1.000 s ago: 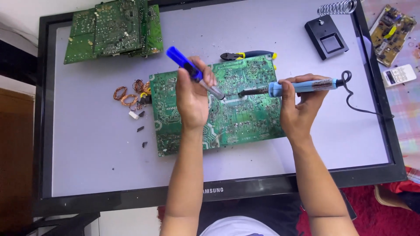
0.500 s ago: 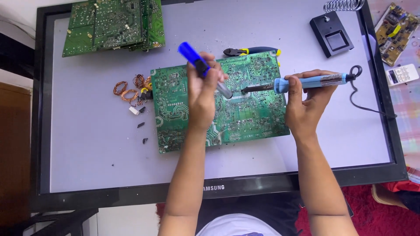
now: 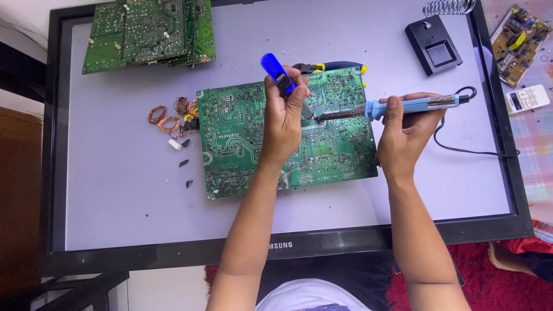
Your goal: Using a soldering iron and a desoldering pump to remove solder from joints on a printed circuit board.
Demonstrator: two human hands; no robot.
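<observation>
A green circuit board [image 3: 242,138] lies solder side up on a flat monitor screen [image 3: 115,196] used as a work surface. My left hand [image 3: 283,118] grips a blue desoldering pump [image 3: 279,74], its tip down on the board's middle. My right hand [image 3: 406,129] holds a light-blue soldering iron [image 3: 415,105] level, its dark tip pointing left and meeting the board right beside the pump's tip. The iron's black cord [image 3: 461,151] trails to the right.
More green boards [image 3: 147,31] are stacked at the back left. Copper wire coils [image 3: 167,115] and small loose parts lie left of the board. Yellow-handled pliers [image 3: 328,66] sit behind it. A black iron stand [image 3: 438,49] with a spring is at the back right, beside a yellowish board [image 3: 521,34].
The view has shifted slightly. Both hands stay at the board's middle, with the pump and iron tips still together at the same spot.
</observation>
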